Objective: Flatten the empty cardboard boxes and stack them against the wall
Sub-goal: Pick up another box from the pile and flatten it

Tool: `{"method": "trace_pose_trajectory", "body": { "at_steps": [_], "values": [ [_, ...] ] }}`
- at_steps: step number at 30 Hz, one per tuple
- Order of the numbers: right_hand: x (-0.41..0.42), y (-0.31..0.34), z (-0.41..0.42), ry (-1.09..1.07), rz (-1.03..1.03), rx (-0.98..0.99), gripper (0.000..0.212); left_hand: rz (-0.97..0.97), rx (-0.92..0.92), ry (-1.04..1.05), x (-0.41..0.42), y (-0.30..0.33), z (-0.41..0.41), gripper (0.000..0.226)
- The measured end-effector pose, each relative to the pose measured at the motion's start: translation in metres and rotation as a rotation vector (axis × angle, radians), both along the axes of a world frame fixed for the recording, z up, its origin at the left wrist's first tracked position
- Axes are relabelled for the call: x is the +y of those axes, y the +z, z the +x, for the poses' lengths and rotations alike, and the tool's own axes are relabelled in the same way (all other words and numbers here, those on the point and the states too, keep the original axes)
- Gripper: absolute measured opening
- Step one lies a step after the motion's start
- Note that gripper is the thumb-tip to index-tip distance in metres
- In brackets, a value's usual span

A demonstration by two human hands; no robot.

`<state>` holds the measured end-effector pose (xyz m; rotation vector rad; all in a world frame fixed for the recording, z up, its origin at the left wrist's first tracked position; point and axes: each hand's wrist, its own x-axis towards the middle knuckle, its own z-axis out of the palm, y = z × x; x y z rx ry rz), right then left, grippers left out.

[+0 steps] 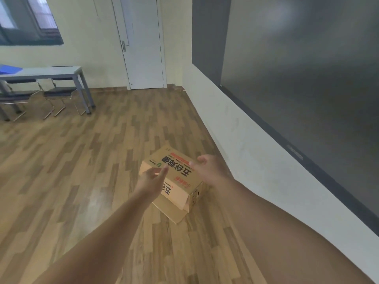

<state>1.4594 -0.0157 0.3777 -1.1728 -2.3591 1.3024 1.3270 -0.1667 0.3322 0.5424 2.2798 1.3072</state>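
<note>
Wall (242, 128) runs along the right, white lower band under a dark panel; use it as the reference. Wood floor (82, 171) meets it at the base. Far from the wall, by the back corner: a grey table (47, 71) with chairs (59, 95) tucked under, and a white door (143, 44) on the end wall.

Cardboard box (176, 179) sits on the floor just beside the wall, still a full box shape, printed face up, one end flap splayed out on the floor on the side away from the wall. Not flattened yet.

Left hand (151, 181) is over the box edge farthest from the wall, fingers spread, gripping nothing. Right hand (207, 169) is over the wall-side edge, also spread and empty. Contact with the cardboard: can't tell, frame is blurred.

Judgement: step in hand is taking hold of the box. Do it well by grabbing both long edges, pulling it clear of the wall for room, opening both ends' flaps first, then pushing opposite corners so it collapses along its creases, not across a panel.
</note>
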Motion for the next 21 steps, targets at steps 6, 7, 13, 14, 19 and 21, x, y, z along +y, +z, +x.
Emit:
{"method": "trace_pose_trajectory", "body": {
  "at_steps": [6, 7, 13, 14, 19, 21],
  "values": [
    [0.1, -0.026, -0.087, 0.009, -0.05, -0.075, 0.048, -0.041, 0.004, 0.075, 0.081, -0.015, -0.076, 0.056],
    [0.112, -0.034, -0.101, 0.005, -0.068, -0.093, 0.046, -0.044, -0.018, 0.087, 0.092, -0.023, -0.089, 0.056],
    [0.179, -0.087, -0.191, -0.005, -0.082, -0.157, 0.038, -0.062, -0.149, 0.131, 0.153, -0.073, -0.17, 0.055],
    [0.19, -0.097, -0.208, 0.002, -0.09, -0.175, 0.033, -0.066, -0.161, 0.136, 0.165, -0.085, -0.187, 0.056],
    [0.239, -0.148, -0.283, -0.008, -0.13, -0.236, 0.041, -0.055, -0.294, 0.174, 0.214, -0.133, -0.261, 0.064],
    [0.259, -0.171, -0.308, -0.02, -0.148, -0.269, 0.048, -0.075, -0.339, 0.197, 0.232, -0.157, -0.288, 0.059]
  ]
}}
